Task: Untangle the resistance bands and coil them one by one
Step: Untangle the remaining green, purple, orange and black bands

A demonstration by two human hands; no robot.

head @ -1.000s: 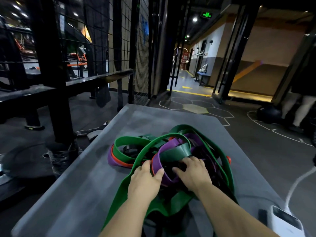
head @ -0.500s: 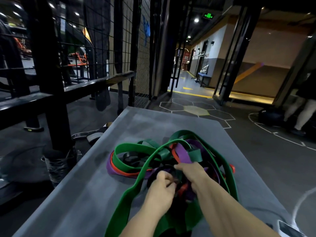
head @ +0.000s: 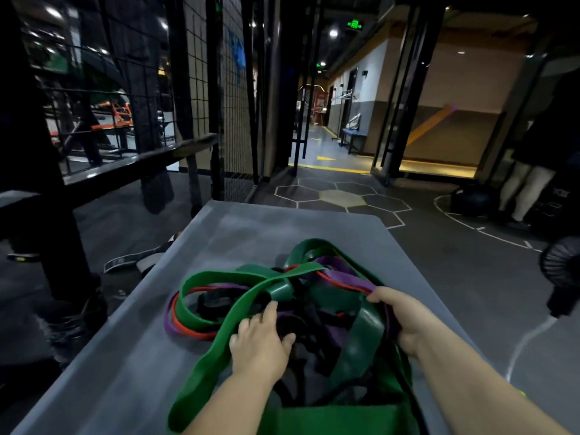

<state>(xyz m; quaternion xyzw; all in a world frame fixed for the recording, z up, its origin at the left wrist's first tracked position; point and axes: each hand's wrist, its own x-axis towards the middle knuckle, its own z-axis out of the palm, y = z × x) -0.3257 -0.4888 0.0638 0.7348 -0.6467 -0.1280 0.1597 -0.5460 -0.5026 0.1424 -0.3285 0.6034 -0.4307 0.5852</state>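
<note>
A gym: black steel rack frames (head: 47, 215), wire-mesh partition (head: 232, 98), floor hexagon markings (head: 340, 197), and tangled resistance bands (head: 282, 296).

One wide-angle head camera looks forward and down from the person's own standpoint, close over the counter (head: 125, 372). The tangled resistance bands (head: 282, 291) fill the lower middle, and a gym corridor (head: 326, 146) recedes beyond.

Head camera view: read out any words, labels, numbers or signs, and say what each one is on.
Nothing can be read for certain.
The ceiling's green lit sign: glowing shape, too blurred.
The smaller green sign down the corridor: too small.
The strap on the floor: pale marking, blurred.
The resistance bands: no print visible.
</note>
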